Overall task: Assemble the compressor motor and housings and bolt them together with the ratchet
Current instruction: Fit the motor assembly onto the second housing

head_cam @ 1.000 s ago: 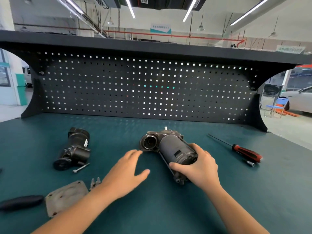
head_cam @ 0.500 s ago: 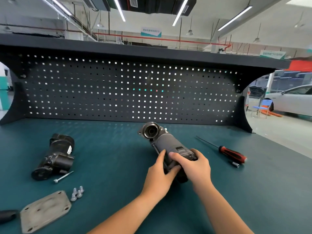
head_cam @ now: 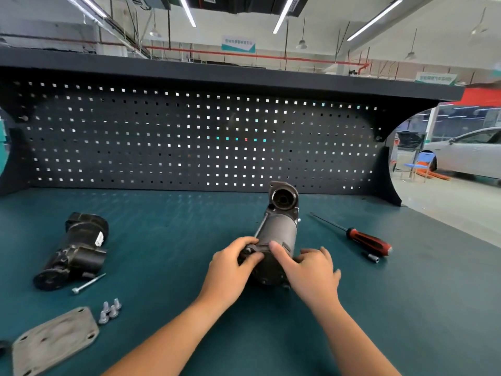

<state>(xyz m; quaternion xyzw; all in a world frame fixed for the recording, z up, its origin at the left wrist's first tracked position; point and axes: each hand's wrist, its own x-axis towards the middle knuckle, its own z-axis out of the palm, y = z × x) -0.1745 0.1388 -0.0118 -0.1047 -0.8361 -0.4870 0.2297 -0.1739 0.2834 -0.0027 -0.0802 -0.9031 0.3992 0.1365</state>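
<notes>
The grey compressor motor [head_cam: 279, 232] lies in the middle of the green bench, its round housing mouth [head_cam: 282, 198] pointing away from me. A long bolt runs along the motor's left side. My left hand [head_cam: 230, 270] pinches the bolt head at the motor's near end. My right hand [head_cam: 309, 270] grips the same end from the right, thumb on top. A second black housing [head_cam: 74, 252] lies at the left, apart from both hands.
A loose long bolt [head_cam: 88, 283] lies beside the black housing. Three short bolts [head_cam: 109, 312] and a grey cover plate [head_cam: 54, 340] sit at the near left. A red-handled screwdriver [head_cam: 363, 240] and a small socket [head_cam: 372, 257] lie to the right. A pegboard [head_cam: 189, 137] closes the back.
The motor has been turned so its open end points straight away from me. My left hand came off the bench onto the motor's near end, and both hands now hold it there.
</notes>
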